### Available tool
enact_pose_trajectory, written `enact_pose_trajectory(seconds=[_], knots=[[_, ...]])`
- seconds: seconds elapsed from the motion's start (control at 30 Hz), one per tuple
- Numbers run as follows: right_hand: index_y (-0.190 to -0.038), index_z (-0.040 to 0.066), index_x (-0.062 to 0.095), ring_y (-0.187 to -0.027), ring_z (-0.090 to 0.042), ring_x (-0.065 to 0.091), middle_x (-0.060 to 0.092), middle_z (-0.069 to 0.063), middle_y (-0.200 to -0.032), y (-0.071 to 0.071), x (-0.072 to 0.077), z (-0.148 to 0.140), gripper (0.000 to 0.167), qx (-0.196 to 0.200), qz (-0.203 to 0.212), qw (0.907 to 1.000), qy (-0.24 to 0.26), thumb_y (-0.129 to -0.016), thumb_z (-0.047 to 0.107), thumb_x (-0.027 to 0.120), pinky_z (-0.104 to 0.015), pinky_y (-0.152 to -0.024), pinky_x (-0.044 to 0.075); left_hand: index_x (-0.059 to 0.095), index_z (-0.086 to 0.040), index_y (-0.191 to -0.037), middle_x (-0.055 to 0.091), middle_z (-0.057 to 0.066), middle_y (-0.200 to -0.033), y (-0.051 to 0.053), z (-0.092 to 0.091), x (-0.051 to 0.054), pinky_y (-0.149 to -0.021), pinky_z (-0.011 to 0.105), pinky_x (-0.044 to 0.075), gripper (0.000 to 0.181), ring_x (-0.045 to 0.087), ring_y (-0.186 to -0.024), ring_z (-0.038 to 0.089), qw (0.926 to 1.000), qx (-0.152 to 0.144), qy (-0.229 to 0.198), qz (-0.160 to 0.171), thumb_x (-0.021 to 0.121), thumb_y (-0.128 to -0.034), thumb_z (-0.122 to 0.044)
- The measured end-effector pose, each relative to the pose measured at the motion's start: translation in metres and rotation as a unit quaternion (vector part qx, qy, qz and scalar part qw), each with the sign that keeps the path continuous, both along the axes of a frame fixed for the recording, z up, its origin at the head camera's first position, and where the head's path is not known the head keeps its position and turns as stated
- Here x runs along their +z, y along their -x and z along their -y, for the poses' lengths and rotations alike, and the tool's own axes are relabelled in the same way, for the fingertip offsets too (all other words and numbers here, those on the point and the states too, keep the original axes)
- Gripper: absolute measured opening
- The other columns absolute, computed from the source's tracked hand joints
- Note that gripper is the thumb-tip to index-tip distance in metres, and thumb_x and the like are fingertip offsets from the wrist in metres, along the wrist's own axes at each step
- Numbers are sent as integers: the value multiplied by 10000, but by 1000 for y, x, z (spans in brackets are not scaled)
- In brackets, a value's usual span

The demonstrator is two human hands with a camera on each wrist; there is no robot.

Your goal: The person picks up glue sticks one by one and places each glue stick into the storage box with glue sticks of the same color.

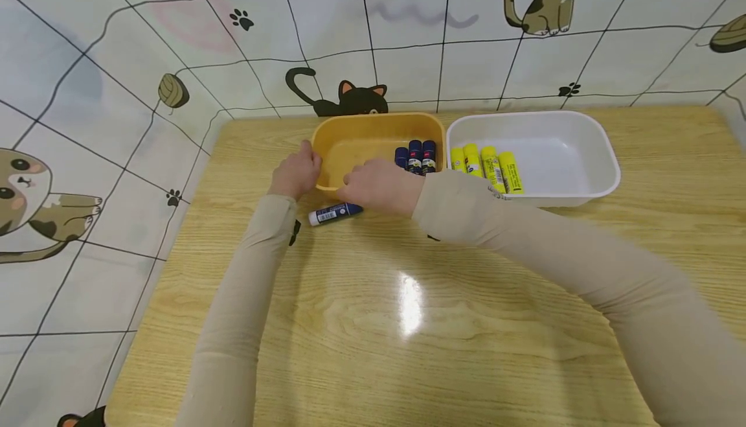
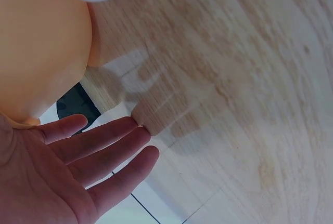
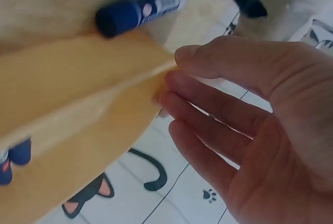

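Note:
My left hand [image 1: 296, 171] grips the left end of an orange-yellow plastic bin [image 1: 355, 145]; in the left wrist view its fingers [image 2: 104, 148] stretch out beside the bin wall, thumb hidden. At the bin's front rim, my right hand [image 1: 381, 186] pinches the edge between thumb and fingers [image 3: 205, 104]. A glue stick [image 1: 335, 213], dark blue with a white end, lies on the table just in front of the bin, near the right fingertips. Inside the bin's right side are several dark blue glue sticks [image 1: 415, 155], partly hidden by the right hand.
A white bin [image 1: 588, 187] stands against the right side of the orange-yellow one, with several yellow glue sticks [image 1: 492, 166] at its left end. Both sit on a wood-grain table [image 1: 361, 323], close to a cat-patterned tiled wall [image 1: 402, 25]. Another wall rises at the left.

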State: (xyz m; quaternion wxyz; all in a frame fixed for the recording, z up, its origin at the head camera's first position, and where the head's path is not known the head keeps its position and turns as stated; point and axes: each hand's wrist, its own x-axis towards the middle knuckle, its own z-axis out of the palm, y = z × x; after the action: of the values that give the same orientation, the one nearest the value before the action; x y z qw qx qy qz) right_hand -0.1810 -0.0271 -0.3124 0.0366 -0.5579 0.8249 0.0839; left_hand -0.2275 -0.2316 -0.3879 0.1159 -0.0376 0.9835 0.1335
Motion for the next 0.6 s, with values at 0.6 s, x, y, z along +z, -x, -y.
enact_pose_trajectory(seconds=[0.6], knots=[[-1063,152,692,-816,-215,601,672,-20,-980,-13,-27,6,166,20,254,9995,165,-953,79,590,-334,-691,496,353,-56,-1187,557,221,-895,1,1,0,-661,509,469,338,566,-772,372,10000,-14,24,6,214,-1013,-311]])
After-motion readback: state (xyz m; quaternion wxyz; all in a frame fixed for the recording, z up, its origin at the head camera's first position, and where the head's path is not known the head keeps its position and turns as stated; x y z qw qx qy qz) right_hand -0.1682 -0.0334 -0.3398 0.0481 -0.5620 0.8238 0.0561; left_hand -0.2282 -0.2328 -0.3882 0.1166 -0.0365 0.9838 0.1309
